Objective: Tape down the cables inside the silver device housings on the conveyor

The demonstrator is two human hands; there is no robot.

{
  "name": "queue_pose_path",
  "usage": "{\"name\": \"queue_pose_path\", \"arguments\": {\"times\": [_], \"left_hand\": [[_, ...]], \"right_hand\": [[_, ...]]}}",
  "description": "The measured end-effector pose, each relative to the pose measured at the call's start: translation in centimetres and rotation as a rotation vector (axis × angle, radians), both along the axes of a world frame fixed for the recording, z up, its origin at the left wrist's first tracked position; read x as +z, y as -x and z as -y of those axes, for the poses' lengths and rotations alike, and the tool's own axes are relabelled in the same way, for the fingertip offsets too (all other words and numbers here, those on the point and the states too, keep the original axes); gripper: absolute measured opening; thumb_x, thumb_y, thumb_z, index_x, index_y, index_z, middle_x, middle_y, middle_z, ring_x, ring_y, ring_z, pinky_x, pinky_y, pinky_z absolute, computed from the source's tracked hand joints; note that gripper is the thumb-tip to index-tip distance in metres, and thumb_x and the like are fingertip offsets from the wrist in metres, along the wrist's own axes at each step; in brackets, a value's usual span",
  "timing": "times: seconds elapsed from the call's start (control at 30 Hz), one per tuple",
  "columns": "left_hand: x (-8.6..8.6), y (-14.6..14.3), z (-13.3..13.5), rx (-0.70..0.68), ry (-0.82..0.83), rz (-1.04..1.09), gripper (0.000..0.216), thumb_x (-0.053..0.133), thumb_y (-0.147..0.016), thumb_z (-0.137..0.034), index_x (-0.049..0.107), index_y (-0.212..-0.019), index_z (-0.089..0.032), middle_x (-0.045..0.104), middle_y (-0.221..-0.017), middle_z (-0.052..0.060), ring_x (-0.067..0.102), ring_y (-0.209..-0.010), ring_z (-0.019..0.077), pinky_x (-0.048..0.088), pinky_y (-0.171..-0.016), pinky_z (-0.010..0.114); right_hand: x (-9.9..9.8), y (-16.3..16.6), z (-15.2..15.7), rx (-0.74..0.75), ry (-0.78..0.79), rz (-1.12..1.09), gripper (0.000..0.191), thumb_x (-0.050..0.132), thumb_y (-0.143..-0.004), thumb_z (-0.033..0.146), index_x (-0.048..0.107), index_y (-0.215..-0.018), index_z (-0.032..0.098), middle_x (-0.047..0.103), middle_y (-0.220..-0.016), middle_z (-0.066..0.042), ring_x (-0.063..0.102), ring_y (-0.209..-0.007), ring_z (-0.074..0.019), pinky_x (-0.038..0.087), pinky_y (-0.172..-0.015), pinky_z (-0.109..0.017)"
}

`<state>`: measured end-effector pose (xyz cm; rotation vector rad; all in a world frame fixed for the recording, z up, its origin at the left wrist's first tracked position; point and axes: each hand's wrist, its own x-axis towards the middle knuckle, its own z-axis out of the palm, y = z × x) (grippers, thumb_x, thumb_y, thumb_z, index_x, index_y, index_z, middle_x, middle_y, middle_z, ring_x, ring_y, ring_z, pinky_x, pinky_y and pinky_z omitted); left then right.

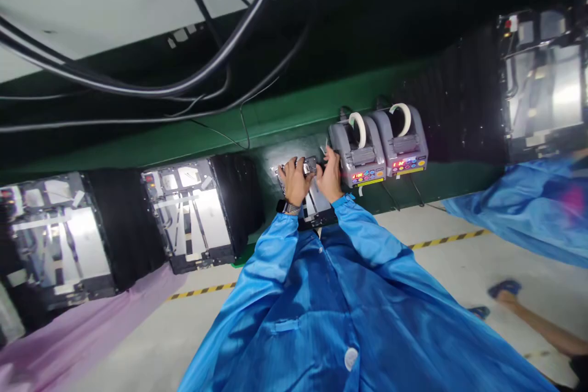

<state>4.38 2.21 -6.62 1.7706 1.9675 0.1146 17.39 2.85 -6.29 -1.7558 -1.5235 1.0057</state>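
An opened electronic panel assembly (316, 201) lies in front of me, with a silver-white plate and a black lower edge. My left hand (294, 181) rests over its upper part, fingers spread and touching it; a dark band is on that wrist. Beside it, my right hand (329, 177) has its fingers bent and drawn together at the assembly's upper right. A thin pale strip (323, 149) shows by the right fingertips; whether they grip it is unclear. Both palms hide much of the assembly's top. Just right of my right hand stands a grey tape dispenser (357, 156).
A second tape dispenser (403, 142) adjoins the first. More panel assemblies (209, 217) lie left and right along the green bench (294, 116), with black covers (236, 193) between. Thick cables (184, 87) hang across the upper left. A co-worker's blue sleeve (528, 202) is at right.
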Motion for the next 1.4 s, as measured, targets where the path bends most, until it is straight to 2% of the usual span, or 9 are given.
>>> {"name": "queue_pose_path", "arguments": {"times": [0.17,0.4,0.67,0.77,0.87,0.97,1.07,1.2,1.4], "left_hand": [[0.1,0.6,-0.8,0.033,0.029,0.035,0.051,0.065,-0.095,-0.038,0.059,-0.144,-0.025,0.052,-0.15,0.015,0.048,-0.139,0.0349,0.017,-0.126,0.06],[1.0,0.6,-2.0,0.079,0.144,-0.012,0.05,0.069,-0.09,-0.038,0.06,-0.139,-0.031,0.05,-0.149,0.011,0.047,-0.138,0.034,0.021,-0.125,0.054],[1.0,0.7,-2.6,0.098,0.165,0.031,0.047,0.072,-0.088,-0.037,0.062,-0.134,-0.029,0.05,-0.145,0.013,0.047,-0.136,0.0353,0.025,-0.121,0.055],[0.8,0.7,-2.7,0.106,0.161,0.036,0.046,0.074,-0.087,-0.037,0.063,-0.131,-0.029,0.05,-0.144,0.014,0.047,-0.136,0.0353,0.026,-0.12,0.055],[0.6,0.9,-2.7,0.109,0.153,0.058,0.046,0.075,-0.087,-0.037,0.064,-0.13,-0.029,0.051,-0.143,0.013,0.048,-0.135,0.0352,0.027,-0.119,0.054],[0.6,1.0,-2.8,0.115,0.157,0.068,0.044,0.075,-0.087,-0.036,0.065,-0.129,-0.029,0.051,-0.142,0.013,0.047,-0.135,0.0347,0.028,-0.118,0.053],[0.7,1.2,-2.9,0.114,0.163,0.063,0.042,0.075,-0.087,-0.037,0.066,-0.127,-0.029,0.051,-0.142,0.012,0.046,-0.135,0.0334,0.029,-0.117,0.051],[0.6,1.4,-2.9,0.105,0.154,0.072,0.042,0.076,-0.086,-0.038,0.066,-0.126,-0.029,0.051,-0.141,0.011,0.047,-0.133,0.0325,0.031,-0.115,0.05],[0.3,1.6,-2.8,0.106,0.133,0.104,0.039,0.074,-0.087,-0.038,0.066,-0.125,-0.029,0.051,-0.14,0.011,0.046,-0.133,0.0336,0.029,-0.117,0.051]], "right_hand": [[-1.5,-0.8,-0.5,0.103,-0.003,0.069,0.082,0.053,-0.094,0.016,0.016,-0.167,0.02,0.043,-0.149,-0.019,0.054,-0.133,-0.028,0.05,-0.113,-0.047],[-2.7,-1.4,-0.3,0.213,-0.145,0.105,0.084,0.054,-0.095,0.018,0.015,-0.169,0.026,0.043,-0.147,-0.018,0.051,-0.138,-0.0334,0.052,-0.112,-0.055],[-1.5,-1.2,-1.0,0.254,-0.089,0.162,0.09,0.055,-0.095,0.022,0.005,-0.17,0.026,0.045,-0.146,-0.017,0.054,-0.133,-0.0326,0.051,-0.111,-0.054],[-0.6,-1.4,-1.1,0.201,-0.057,0.126,0.092,0.055,-0.096,0.025,0.0,-0.17,0.025,0.05,-0.138,-0.017,0.058,-0.121,-0.0312,0.055,-0.104,-0.053],[0.0,-1.8,-1.1,0.182,-0.033,0.074,0.089,0.05,-0.096,0.021,0.001,-0.17,0.023,0.058,-0.122,-0.013,0.061,-0.105,-0.0265,0.058,-0.096,-0.047],[-0.2,-2.1,-1.4,0.327,0.041,0.069,0.089,0.05,-0.091,0.013,0.009,-0.169,0.021,0.063,-0.105,-0.008,0.062,-0.089,-0.0223,0.057,-0.09,-0.041],[-0.9,-2.2,-2.0,0.474,0.131,0.132,0.093,0.052,-0.084,0.008,0.013,-0.168,0.017,0.066,-0.097,-0.006,0.062,-0.081,-0.0214,0.056,-0.084,-0.037],[-0.9,-1.9,-3.0,0.566,0.16,0.223,0.097,0.053,-0.08,0.007,0.012,-0.168,0.016,0.07,-0.097,-0.007,0.065,-0.082,-0.0227,0.055,-0.082,-0.036],[0.3,-1.1,-4.8,0.666,0.22,0.331,0.103,0.061,-0.077,0.008,0.013,-0.168,0.012,0.074,-0.095,-0.009,0.068,-0.083,-0.0257,0.056,-0.083,-0.036]]}}
